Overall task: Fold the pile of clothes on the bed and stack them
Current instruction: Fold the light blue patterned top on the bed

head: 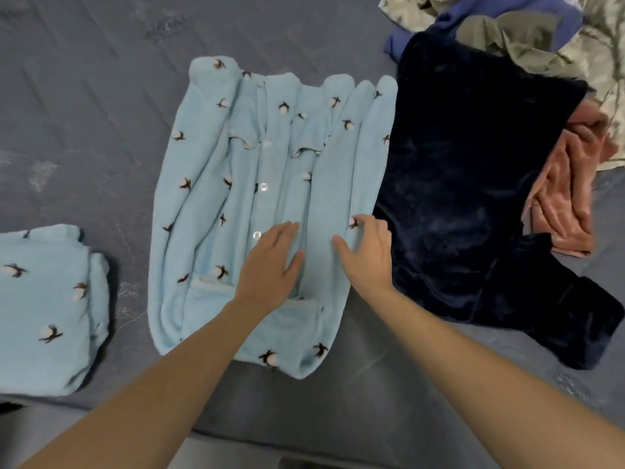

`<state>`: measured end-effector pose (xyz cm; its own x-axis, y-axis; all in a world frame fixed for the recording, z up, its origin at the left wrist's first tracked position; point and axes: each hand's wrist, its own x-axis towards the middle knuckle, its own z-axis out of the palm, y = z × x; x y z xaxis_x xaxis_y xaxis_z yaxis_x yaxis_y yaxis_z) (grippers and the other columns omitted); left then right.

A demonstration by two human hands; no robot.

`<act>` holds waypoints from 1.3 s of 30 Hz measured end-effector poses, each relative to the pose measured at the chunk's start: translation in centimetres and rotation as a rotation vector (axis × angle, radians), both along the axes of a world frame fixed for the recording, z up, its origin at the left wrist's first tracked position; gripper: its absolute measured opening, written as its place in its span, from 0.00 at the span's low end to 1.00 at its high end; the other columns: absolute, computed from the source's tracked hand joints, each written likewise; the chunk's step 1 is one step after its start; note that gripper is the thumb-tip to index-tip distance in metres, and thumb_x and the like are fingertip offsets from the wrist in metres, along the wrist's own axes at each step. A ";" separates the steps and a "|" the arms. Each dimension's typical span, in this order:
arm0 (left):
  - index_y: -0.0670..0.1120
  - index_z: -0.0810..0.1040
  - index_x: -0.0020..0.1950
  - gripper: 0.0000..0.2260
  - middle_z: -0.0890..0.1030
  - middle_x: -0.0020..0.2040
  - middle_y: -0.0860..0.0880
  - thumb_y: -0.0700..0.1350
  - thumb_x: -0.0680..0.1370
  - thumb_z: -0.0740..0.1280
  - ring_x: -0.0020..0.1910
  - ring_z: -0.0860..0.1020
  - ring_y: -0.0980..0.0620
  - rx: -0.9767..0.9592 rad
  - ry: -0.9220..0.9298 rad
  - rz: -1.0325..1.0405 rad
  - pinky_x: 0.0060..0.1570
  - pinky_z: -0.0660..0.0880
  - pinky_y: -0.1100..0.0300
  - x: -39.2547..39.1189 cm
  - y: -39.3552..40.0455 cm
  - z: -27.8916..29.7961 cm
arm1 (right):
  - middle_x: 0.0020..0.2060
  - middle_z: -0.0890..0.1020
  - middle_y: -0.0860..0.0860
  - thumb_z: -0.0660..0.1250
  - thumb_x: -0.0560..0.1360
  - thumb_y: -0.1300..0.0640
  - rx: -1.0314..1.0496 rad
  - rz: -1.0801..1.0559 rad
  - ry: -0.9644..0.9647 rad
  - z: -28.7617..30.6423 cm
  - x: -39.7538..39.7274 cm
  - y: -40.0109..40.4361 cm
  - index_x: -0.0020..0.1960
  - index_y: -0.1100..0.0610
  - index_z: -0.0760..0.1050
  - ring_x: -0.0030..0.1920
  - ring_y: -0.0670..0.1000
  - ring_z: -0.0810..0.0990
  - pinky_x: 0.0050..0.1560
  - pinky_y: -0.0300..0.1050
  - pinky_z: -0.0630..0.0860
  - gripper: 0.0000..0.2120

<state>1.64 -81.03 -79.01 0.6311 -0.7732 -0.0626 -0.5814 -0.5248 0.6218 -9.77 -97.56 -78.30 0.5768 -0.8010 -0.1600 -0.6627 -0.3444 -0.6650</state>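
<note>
- Both hands down on the light blue fleece pajama top [257, 184], near its lower right part.
- Left hand [270, 265]: palm flat, fingers straight and close together, pressing the fabric just right of the button placket; grips nothing.
- Right hand [367, 252]: fingers spread and slightly bent, resting on the folded-in right edge of the top, thumb pointing toward the left hand; no clear pinch on the cloth.
- Hands near each other but apart, a strip of blue fleece showing between them.
- Bare forearms reaching in from the bottom edge of the view.
- Pajama top: spread lengthwise on the bed [84, 113], collar at the far end, hem at the near end, buttoned front facing up, sides folded inward in long soft ridges; printed with small white-and-brown cotton sprigs.
- Left of it, well apart: folded light blue garment [47, 306] of the same print, lying near the bed's front edge.
- Just right of the top, touching its edge: dark navy velvet garment [473, 184], laid out flat and unfolded, one part trailing toward the near right.
- Beyond the navy piece, at the right: crumpled pink garment [561, 198], partly tucked under it.
- Far right corner: unfolded pile with a blue garment [527, 18] and an olive leaf-print fabric [595, 55] bunched together.
- Bed covered in a grey-blue sheet with faint creases.
</note>
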 end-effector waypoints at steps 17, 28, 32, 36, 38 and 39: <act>0.48 0.63 0.82 0.28 0.71 0.74 0.48 0.54 0.84 0.66 0.74 0.68 0.48 -0.040 0.230 0.219 0.72 0.66 0.54 10.4 -24.1 -1.0 | 0.73 0.68 0.54 0.75 0.76 0.48 0.163 -0.130 -0.030 1.3 16.3 -22.0 0.81 0.49 0.56 0.72 0.57 0.67 0.57 0.49 0.71 0.41; 0.46 0.71 0.50 0.06 0.74 0.39 0.52 0.45 0.85 0.64 0.33 0.70 0.61 -0.151 0.358 0.288 0.32 0.67 0.69 11.7 -26.5 0.7 | 0.36 0.67 0.52 0.60 0.77 0.63 0.457 -0.279 -0.284 2.9 13.2 -25.3 0.41 0.55 0.65 0.39 0.53 0.65 0.37 0.48 0.62 0.08; 0.50 0.72 0.58 0.05 0.80 0.48 0.48 0.45 0.84 0.66 0.40 0.76 0.54 -0.167 0.557 0.251 0.35 0.72 0.67 10.7 -27.8 2.0 | 0.44 0.76 0.52 0.59 0.78 0.65 0.592 -0.329 -0.332 3.5 9.7 -26.3 0.52 0.60 0.73 0.43 0.52 0.72 0.40 0.47 0.70 0.06; 0.48 0.73 0.67 0.15 0.84 0.50 0.47 0.43 0.82 0.71 0.44 0.82 0.55 -0.181 0.664 0.089 0.44 0.78 0.61 9.1 -29.8 3.0 | 0.53 0.81 0.55 0.63 0.74 0.66 0.646 -0.410 -0.367 3.9 5.2 -27.4 0.60 0.55 0.74 0.47 0.52 0.78 0.45 0.49 0.76 0.16; 0.48 0.72 0.69 0.18 0.84 0.43 0.54 0.41 0.81 0.71 0.41 0.82 0.59 -0.191 0.686 0.030 0.44 0.78 0.63 7.6 -31.2 3.3 | 0.57 0.81 0.54 0.67 0.74 0.62 0.669 -0.459 -0.397 3.9 2.5 -27.7 0.61 0.51 0.74 0.51 0.52 0.81 0.47 0.49 0.80 0.17; 0.50 0.71 0.70 0.20 0.84 0.42 0.56 0.39 0.81 0.71 0.42 0.82 0.59 -0.189 0.690 0.003 0.45 0.78 0.63 6.7 -31.9 3.4 | 0.58 0.81 0.52 0.70 0.73 0.60 0.684 -0.478 -0.422 3.9 1.0 -27.8 0.62 0.49 0.73 0.53 0.52 0.83 0.48 0.49 0.82 0.19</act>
<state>8.33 -112.97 -75.63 0.4982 -0.8083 -0.3139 -0.0212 -0.3733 0.9275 -8.73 -125.39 -74.36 0.3279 -0.7776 -0.5365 -0.2907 0.4573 -0.8405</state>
